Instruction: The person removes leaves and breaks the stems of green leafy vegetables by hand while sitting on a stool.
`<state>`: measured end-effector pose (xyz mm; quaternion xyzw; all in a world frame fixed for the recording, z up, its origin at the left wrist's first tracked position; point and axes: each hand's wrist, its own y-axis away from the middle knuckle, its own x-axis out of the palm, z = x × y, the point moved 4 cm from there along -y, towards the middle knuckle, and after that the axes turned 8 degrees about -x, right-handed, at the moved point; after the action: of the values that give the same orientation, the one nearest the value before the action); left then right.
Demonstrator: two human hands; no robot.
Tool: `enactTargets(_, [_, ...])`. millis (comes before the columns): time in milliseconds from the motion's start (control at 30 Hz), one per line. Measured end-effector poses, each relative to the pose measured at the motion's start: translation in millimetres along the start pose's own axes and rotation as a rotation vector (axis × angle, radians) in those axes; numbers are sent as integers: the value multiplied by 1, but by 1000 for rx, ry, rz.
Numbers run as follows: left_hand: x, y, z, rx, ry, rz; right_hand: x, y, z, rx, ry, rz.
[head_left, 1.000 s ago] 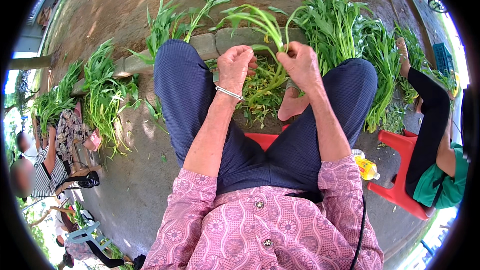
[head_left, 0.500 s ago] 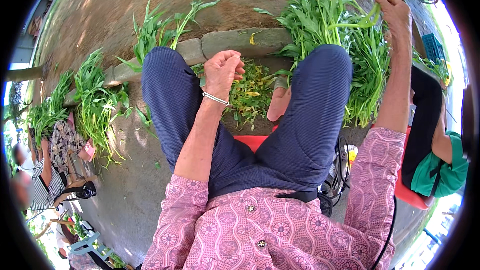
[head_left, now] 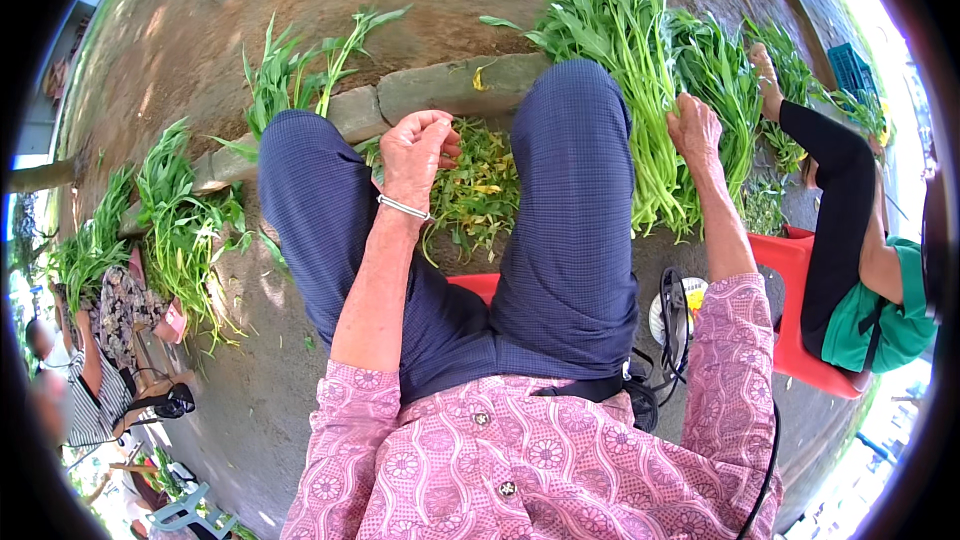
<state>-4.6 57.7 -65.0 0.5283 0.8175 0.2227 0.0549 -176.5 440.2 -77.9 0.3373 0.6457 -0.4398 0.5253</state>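
My left hand [head_left: 414, 156] is raised above my lap between my knees, its fingers curled into a pinch; whatever may be in it is too small to make out. My right hand [head_left: 697, 130] reaches beyond my right knee to a large pile of long-stemmed leafy greens [head_left: 650, 110]. Its fingers are curled at the stalks, partly hidden from view. Below and beyond the left hand, a heap of loose green and yellowed leaves [head_left: 478, 185] lies on the ground between my feet.
A stone kerb [head_left: 470, 85] runs beyond my knees. More leafy greens [head_left: 185, 205] lie along it at left. At right, a person in a green shirt [head_left: 900, 310] sits on a red stool [head_left: 790, 315] near a blue crate [head_left: 852, 70]. Black cables [head_left: 672, 330] hang beside my right thigh.
My right hand has come down and inward from the far right, where it held up leafy stalks, to the pile. My left hand keeps its pinch. The view has shifted slightly.
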Motion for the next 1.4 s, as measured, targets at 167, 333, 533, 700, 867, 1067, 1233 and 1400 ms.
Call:
enactTargets(167, [-1,2,0,0,1,1,-4,8,1,40,-80,84])
enactTargets(333, [-2,0,2,5,0,14,-4,15,-5,152,-239,187])
enactTargets(533, [0,0,2,7,-18,32,7,24,-20,186,-414,250])
enactTargets(700, [1,1,2,-23,-37,22,1,22,-21,196,-314,260])
enactTargets(867, [0,1,3,-22,-65,43,-15,16,-4,161,-108,330])
enactTargets(1067, [2,1,2,-38,-92,35,-29,9,-3,190,-216,330])
enactTargets(1233, [2,1,2,-33,-88,38,0,21,0,87,-401,221])
enactTargets(1400, [0,1,4,-30,-94,38,-3,13,-9,147,-340,261])
